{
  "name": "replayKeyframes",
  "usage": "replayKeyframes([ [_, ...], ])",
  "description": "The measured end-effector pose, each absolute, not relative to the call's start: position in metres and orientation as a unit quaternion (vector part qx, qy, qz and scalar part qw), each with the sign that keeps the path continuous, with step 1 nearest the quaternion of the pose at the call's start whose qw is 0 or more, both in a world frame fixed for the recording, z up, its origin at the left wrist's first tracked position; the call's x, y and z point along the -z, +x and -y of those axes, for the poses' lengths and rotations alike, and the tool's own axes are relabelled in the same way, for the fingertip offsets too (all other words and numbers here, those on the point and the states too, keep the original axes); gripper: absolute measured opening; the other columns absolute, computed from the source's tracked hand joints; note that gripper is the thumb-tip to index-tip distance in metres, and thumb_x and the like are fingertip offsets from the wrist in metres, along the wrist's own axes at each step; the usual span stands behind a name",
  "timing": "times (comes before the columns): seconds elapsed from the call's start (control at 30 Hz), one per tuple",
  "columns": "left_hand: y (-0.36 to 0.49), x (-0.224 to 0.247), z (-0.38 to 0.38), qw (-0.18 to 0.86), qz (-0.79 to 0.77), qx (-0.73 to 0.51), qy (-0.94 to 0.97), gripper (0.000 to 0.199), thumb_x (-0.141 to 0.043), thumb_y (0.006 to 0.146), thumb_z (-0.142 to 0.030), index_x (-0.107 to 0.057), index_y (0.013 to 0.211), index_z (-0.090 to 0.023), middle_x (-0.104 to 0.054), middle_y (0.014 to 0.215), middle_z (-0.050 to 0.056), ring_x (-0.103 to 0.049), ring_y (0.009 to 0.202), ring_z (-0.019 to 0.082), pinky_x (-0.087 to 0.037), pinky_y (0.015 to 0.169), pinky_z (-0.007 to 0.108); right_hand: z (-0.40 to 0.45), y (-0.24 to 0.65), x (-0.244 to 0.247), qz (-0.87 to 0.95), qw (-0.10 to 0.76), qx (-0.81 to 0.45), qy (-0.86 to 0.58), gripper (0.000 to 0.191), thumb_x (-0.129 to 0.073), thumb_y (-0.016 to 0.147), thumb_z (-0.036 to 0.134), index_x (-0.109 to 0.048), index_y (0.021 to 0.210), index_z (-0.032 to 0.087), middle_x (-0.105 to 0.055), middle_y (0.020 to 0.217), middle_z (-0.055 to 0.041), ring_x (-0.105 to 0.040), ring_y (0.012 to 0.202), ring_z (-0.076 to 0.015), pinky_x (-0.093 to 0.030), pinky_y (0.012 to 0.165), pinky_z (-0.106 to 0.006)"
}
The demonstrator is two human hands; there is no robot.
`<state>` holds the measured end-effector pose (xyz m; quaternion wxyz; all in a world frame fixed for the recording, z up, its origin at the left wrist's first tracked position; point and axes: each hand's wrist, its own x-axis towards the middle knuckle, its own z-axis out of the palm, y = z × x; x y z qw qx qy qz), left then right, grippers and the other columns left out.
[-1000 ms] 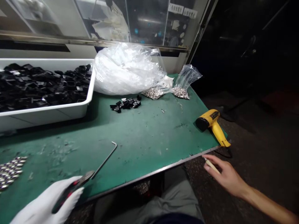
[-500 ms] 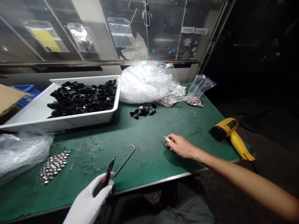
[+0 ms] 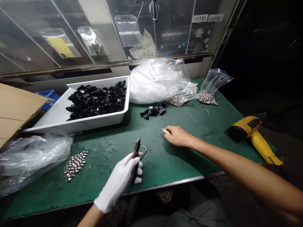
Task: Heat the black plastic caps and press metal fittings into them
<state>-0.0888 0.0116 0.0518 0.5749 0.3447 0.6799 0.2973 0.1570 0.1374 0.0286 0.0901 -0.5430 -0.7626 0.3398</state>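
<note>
Gripping red-handled pliers (image 3: pixel 135 154) in gloved left hand (image 3: pixel 117 183), bare right hand (image 3: pixel 178 136) pinching a pale stick (image 3: pixel 166 131)

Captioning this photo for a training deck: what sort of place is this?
Probably a factory workstation for small parts: a green-topped workbench holds a white tray of black plastic parts, loose small metal pieces, and a yellow heat gun.

Scuffed green workbench (image 3: pixel 208 138) (white tray (image 3: pixel 78 126), heat gun (image 3: pixel 248 129))
</note>
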Motion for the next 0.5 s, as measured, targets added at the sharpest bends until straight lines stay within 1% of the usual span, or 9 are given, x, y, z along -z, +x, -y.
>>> replayKeyframes([
  [0.03, -0.087, -0.048, -0.004, 0.579, -0.679, -0.308, 0.331, 0.059, -0.064, 0.083, -0.052, -0.057, 0.133, -0.022, -0.067, 0.087, 0.004, -0.065, 0.07, 0.018, -0.057, 0.058, 0.031, -0.15, 0.144, -0.031, 0.768, 0.078, -0.322, -0.548, 0.027, -0.052, 0.099, 0.033, -0.071, 0.111, 0.017, -0.074, 0.105, -0.0084, -0.068, 0.093, -0.0228, -0.051, 0.081, -0.033],
  [0.1, -0.09, -0.035, 0.015, 0.592, -0.673, -0.336, 0.29, 0.061, -0.068, 0.08, -0.054, -0.058, 0.131, -0.022, -0.068, 0.086, 0.004, -0.063, 0.065, 0.018, -0.054, 0.05, 0.029, -0.174, 0.118, -0.035, 0.776, 0.054, -0.286, -0.559, 0.032, -0.055, 0.101, 0.041, -0.069, 0.113, 0.014, -0.072, 0.111, -0.0106, -0.068, 0.101, -0.0236, -0.053, 0.091, -0.041],
  [0.17, -0.1, -0.018, 0.035, 0.613, -0.661, -0.369, 0.226, 0.064, -0.074, 0.072, -0.053, -0.059, 0.126, -0.021, -0.067, 0.08, 0.004, -0.059, 0.056, 0.018, -0.047, 0.04, 0.028, -0.194, 0.095, -0.039, 0.781, 0.035, -0.254, -0.57, 0.038, -0.058, 0.101, 0.046, -0.067, 0.119, 0.013, -0.069, 0.119, -0.0113, -0.066, 0.109, -0.0245, -0.052, 0.098, -0.047],
  [0.23, -0.113, -0.002, 0.053, 0.63, -0.657, -0.383, 0.158, 0.069, -0.081, 0.061, -0.052, -0.061, 0.12, -0.021, -0.066, 0.074, 0.003, -0.057, 0.05, 0.019, -0.044, 0.034, 0.03, -0.205, 0.075, -0.042, 0.786, 0.021, -0.226, -0.576, 0.039, -0.06, 0.101, 0.045, -0.065, 0.123, 0.013, -0.066, 0.126, -0.0119, -0.064, 0.115, -0.0259, -0.051, 0.102, -0.05],
  [0.3, -0.126, 0.01, 0.067, 0.626, -0.667, -0.388, 0.116, 0.073, -0.084, 0.053, -0.051, -0.061, 0.116, -0.022, -0.066, 0.073, 0.003, -0.057, 0.048, 0.02, -0.042, 0.032, 0.032, -0.204, 0.059, -0.042, 0.795, 0.008, -0.206, -0.571, 0.038, -0.061, 0.101, 0.043, -0.064, 0.125, 0.013, -0.064, 0.129, -0.0122, -0.063, 0.118, -0.0267, -0.05, 0.103, -0.051],
  [0.4, -0.137, 0.013, 0.08, 0.609, -0.688, -0.383, 0.093, 0.08, -0.087, 0.047, -0.05, -0.06, 0.117, -0.023, -0.066, 0.074, 0.003, -0.057, 0.05, 0.02, -0.042, 0.032, 0.031, -0.187, 0.047, -0.037, 0.816, -0.018, -0.2, -0.542, 0.036, -0.063, 0.1, 0.042, -0.065, 0.122, 0.013, -0.066, 0.125, -0.0116, -0.064, 0.114, -0.0256, -0.052, 0.1, -0.049],
  [0.47, -0.138, 0.008, 0.082, 0.589, -0.703, -0.381, 0.116, 0.083, -0.086, 0.048, -0.054, -0.059, 0.121, -0.022, -0.066, 0.076, 0.003, -0.058, 0.052, 0.02, -0.042, 0.035, 0.031, -0.173, 0.047, -0.033, 0.83, -0.033, -0.199, -0.52, 0.035, -0.063, 0.1, 0.043, -0.067, 0.118, 0.013, -0.068, 0.12, -0.0105, -0.066, 0.108, -0.0239, -0.054, 0.097, -0.046],
  [0.5, -0.137, 0.005, 0.081, 0.576, -0.711, -0.379, 0.141, 0.082, -0.083, 0.053, -0.056, -0.058, 0.123, -0.022, -0.067, 0.079, 0.004, -0.059, 0.054, 0.02, -0.044, 0.037, 0.031, -0.168, 0.049, -0.031, 0.835, -0.037, -0.196, -0.512, 0.034, -0.062, 0.1, 0.043, -0.067, 0.116, 0.013, -0.069, 0.117, -0.01, -0.067, 0.106, -0.0231, -0.055, 0.095, -0.045],
])
